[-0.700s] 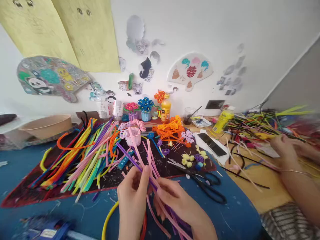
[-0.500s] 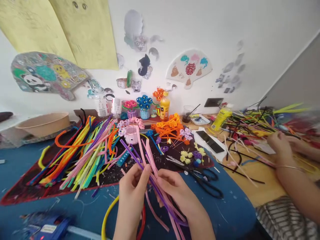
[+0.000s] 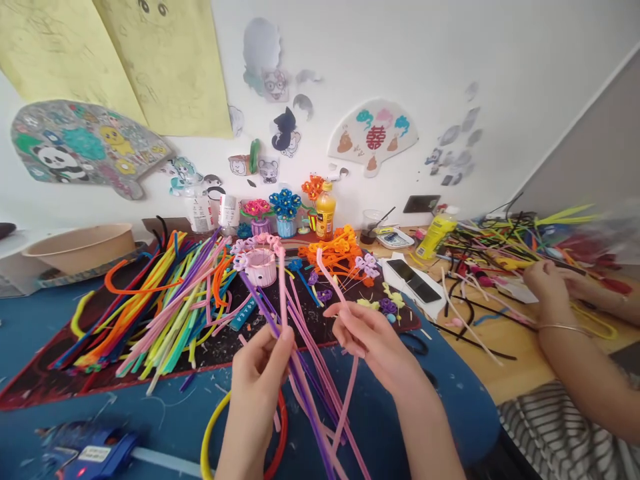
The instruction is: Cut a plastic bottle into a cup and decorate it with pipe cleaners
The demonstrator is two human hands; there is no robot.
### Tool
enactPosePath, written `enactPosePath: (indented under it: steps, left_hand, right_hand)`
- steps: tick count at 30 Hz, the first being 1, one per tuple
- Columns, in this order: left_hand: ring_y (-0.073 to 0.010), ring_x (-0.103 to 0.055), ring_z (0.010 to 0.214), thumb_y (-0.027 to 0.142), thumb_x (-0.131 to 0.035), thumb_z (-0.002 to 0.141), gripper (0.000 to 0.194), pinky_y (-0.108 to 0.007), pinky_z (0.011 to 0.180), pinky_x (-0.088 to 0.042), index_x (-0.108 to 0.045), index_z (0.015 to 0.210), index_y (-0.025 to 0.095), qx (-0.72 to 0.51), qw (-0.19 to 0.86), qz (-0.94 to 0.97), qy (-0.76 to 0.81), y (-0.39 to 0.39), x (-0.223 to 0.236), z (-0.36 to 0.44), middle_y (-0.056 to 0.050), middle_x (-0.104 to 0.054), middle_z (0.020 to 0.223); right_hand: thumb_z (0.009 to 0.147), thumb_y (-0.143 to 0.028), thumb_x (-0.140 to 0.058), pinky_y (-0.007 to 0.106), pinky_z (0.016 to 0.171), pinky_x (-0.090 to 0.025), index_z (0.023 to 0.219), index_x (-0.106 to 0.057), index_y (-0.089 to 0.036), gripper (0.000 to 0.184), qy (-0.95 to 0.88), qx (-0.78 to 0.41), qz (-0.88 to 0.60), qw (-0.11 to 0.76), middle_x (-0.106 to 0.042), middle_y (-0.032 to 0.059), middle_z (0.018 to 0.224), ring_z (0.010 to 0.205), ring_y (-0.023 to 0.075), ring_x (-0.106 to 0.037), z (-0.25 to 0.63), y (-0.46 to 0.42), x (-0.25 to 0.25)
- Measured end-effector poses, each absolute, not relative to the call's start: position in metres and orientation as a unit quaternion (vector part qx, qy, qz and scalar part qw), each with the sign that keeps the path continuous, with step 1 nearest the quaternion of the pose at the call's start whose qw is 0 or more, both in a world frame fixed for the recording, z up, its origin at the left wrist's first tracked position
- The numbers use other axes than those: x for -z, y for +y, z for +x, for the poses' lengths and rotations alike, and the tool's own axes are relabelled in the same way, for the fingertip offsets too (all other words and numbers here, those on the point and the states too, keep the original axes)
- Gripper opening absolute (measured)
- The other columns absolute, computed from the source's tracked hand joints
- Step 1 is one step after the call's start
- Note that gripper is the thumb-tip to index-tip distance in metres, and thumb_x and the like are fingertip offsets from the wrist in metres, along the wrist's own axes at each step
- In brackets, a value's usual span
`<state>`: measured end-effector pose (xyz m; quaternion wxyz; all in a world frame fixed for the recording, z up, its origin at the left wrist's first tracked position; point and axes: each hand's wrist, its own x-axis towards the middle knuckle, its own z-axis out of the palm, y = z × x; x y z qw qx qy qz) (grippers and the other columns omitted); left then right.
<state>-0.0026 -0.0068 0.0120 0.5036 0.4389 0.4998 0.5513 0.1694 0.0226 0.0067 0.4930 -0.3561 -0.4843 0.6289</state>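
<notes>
Between the thumb and fingers of my left hand [image 3: 263, 373] are a pink pipe cleaner [image 3: 283, 287] and purple pipe cleaners [image 3: 260, 303], their long ends running down toward me. My right hand [image 3: 373, 340] pinches a separate pink pipe cleaner [image 3: 327, 273], its bent upper end pointing up and left. More pink and purple strands [image 3: 313, 340] lie between the two hands. Just beyond my left hand stands a small lilac pot [image 3: 262, 269] edged with pink and purple flowers. The scissors' black handle [image 3: 415, 343] shows partly behind my right hand.
A heap of coloured pipe cleaners [image 3: 170, 307] lies left on the dark mat. Orange flowers [image 3: 335, 253], a juice bottle [image 3: 325, 213] and a phone [image 3: 413, 280] are farther back. A blue glue gun [image 3: 93, 453] lies front left. Another person's hands [image 3: 550, 287] work at the right.
My hands have moved apart. My right hand has shifted right and up with one pink pipe cleaner drawn away from the bunch, now covering most of the scissors.
</notes>
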Motion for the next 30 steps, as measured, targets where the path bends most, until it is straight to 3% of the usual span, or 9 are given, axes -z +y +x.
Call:
enactPosePath:
  steps: [5,9,15,21,26,30]
  left_hand:
    - [-0.0085,-0.026,0.051,0.055,-0.055,0.086,0.043,-0.022,0.046,-0.02,-0.045,0.063,0.02,-0.44,0.473,0.577,0.499,-0.004,-0.006,0.0,0.009,-0.029,0.055]
    - [-0.0093,-0.027,0.047,0.057,-0.045,0.088,0.048,-0.024,0.046,-0.019,-0.034,0.057,0.023,-0.373,0.423,0.636,0.527,-0.001,0.0,0.0,0.008,-0.031,0.049]
    - [-0.0116,-0.037,0.046,0.058,-0.032,0.091,0.052,-0.026,0.051,-0.025,-0.034,0.052,0.023,-0.332,0.381,0.655,0.562,-0.001,0.001,0.005,0.004,-0.038,0.045]
    - [-0.011,-0.033,0.046,0.061,-0.034,0.089,0.052,-0.026,0.049,-0.024,-0.032,0.053,0.023,-0.355,0.4,0.63,0.563,0.0,0.002,0.003,0.005,-0.035,0.046]
    - [-0.0109,-0.03,0.047,0.06,-0.033,0.09,0.051,-0.027,0.049,-0.02,-0.032,0.055,0.023,-0.333,0.416,0.65,0.542,-0.002,0.002,0.003,0.006,-0.032,0.047]
    - [-0.012,-0.03,0.05,0.055,-0.031,0.093,0.05,-0.029,0.051,-0.019,-0.031,0.054,0.023,-0.297,0.392,0.689,0.532,-0.005,0.004,0.004,0.006,-0.028,0.05]
  right_hand:
    - [0.084,-0.055,-0.067,0.021,0.045,-0.021,0.094,-0.073,-0.014,0.042,-0.511,-0.604,-0.377,0.482,-0.047,-0.005,0.06,0.047,0.0045,-0.03,0.147,0.035,-0.012]
    - [0.077,-0.052,-0.074,0.021,0.046,-0.023,0.079,-0.073,-0.014,0.039,-0.509,-0.568,-0.412,0.498,-0.05,-0.0043,0.059,0.049,0.0051,-0.031,0.136,0.04,-0.004]
    - [0.069,-0.045,-0.082,0.021,0.049,-0.029,0.065,-0.07,-0.014,0.034,-0.513,-0.62,-0.373,0.462,-0.049,-0.0047,0.057,0.052,0.0064,-0.035,0.143,0.04,-0.002]
    - [0.078,-0.045,-0.076,0.025,0.054,-0.041,0.069,-0.075,-0.016,0.031,-0.558,-0.616,-0.312,0.46,-0.054,-0.0021,0.062,0.055,0.0116,-0.05,0.147,0.036,-0.006]
    - [0.086,-0.049,-0.067,0.024,0.057,-0.037,0.082,-0.079,-0.017,0.034,-0.612,-0.578,-0.309,0.442,-0.06,0.0015,0.073,0.066,0.0143,-0.054,0.153,0.035,-0.002]
    - [0.088,-0.053,-0.063,0.025,0.056,-0.031,0.087,-0.078,-0.017,0.039,-0.588,-0.551,-0.352,0.476,-0.053,-0.0006,0.07,0.063,0.0126,-0.044,0.151,0.036,-0.003]
